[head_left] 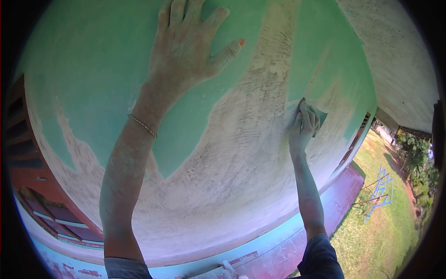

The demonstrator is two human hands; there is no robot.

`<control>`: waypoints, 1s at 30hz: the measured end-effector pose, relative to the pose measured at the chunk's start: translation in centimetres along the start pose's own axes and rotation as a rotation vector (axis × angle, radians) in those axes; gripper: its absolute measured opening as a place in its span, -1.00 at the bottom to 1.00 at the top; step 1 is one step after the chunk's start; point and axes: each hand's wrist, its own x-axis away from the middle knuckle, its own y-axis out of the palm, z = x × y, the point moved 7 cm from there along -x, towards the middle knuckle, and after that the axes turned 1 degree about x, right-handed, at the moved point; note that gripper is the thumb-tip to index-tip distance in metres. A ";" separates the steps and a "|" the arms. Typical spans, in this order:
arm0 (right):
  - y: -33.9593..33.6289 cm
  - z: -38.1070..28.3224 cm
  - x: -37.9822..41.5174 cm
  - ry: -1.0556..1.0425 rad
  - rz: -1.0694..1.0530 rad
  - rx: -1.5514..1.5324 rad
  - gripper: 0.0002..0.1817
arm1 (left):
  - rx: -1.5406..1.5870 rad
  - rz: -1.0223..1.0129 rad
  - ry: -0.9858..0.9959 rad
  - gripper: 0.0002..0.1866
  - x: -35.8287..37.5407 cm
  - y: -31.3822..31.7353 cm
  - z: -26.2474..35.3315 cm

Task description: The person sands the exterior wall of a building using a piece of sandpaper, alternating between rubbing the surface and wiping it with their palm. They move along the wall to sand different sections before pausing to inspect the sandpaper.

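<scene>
My left hand (pixel 186 46) lies spread against the green wall (pixel 102 60), thumb stretched to the right and fingertips partly cut off by the top edge. Nothing is held in it. Over to the right, my right hand (pixel 305 122) presses a dark flat piece (pixel 321 122), which looks like a sheet of sandpaper, against the wall. Its edges stick out past my fingers; the rest is hidden beneath them. Around that hand the green paint gives way to a pale, rough bare patch (pixel 246 125). Both forearms look dusty.
A reddish window frame (pixel 35 174) stands at the left. Below runs a ledge (pixel 274 258) with some pieces lying on it. Grass (pixel 371 232), a blue rack (pixel 381 190) and bushes (pixel 413 158) lie to the right, under a pale overhang (pixel 395 56).
</scene>
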 end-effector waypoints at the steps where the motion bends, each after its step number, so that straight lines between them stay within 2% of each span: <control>1: 0.2 -1.2 0.2 -0.087 -0.011 0.011 -0.58 | 0.011 -0.006 -0.003 -0.45 0.0 0.0 0.1; 5: 0.1 1.3 0.2 -0.118 -0.048 -0.006 -0.63 | 0.019 -0.008 -0.005 -0.44 -0.1 0.0 0.1; 6: -0.2 3.5 -0.7 0.190 0.036 -0.015 -0.63 | 0.015 -0.002 -0.017 -0.43 0.0 -0.1 0.0; 9: 0.2 -1.1 0.0 -0.038 -0.007 -0.004 -0.64 | 0.013 -0.015 -0.018 -0.43 -0.1 -0.1 0.1; 10: 0.1 -3.9 1.3 -0.252 -0.099 -0.015 -0.63 | 0.011 -0.010 -0.014 -0.43 -0.4 -0.2 0.0; 13: -0.3 0.3 -0.5 -0.091 -0.045 0.037 -0.61 | 0.027 -0.032 -0.007 -0.42 -0.2 -0.2 0.1; 14: 0.0 3.3 -1.1 0.184 0.030 0.033 -0.58 | 0.029 -0.031 -0.011 -0.42 -0.3 -0.3 0.0; 17: -0.1 -1.4 -1.0 -0.084 -0.004 0.037 -0.60 | 0.047 0.029 -0.007 -0.47 0.2 -0.3 0.1; 18: -0.4 -4.1 -0.1 -0.309 -0.079 0.002 -0.59 | 0.041 0.068 0.011 -0.49 0.0 -0.4 -0.1; 21: -0.8 0.1 -1.3 -0.233 -0.068 0.044 -0.56 | 0.038 0.012 0.014 -0.41 0.1 0.0 -0.3; 22: -0.7 2.6 -2.4 -0.004 -0.023 0.029 -0.50 | 0.042 0.016 0.014 -0.41 0.0 0.0 -0.3; 25: -0.7 -1.7 -1.1 -0.228 -0.013 0.009 -0.51 | 0.052 0.017 0.009 -0.41 -0.1 0.1 -0.1; 29: -0.4 0.9 -0.4 -0.147 -0.049 0.105 -0.53 | 0.032 -0.001 0.014 -0.41 0.0 0.0 -0.1; 30: -0.6 2.9 -1.4 0.072 -0.032 0.175 -0.54 | 0.028 0.001 0.001 -0.41 0.0 -0.1 -0.1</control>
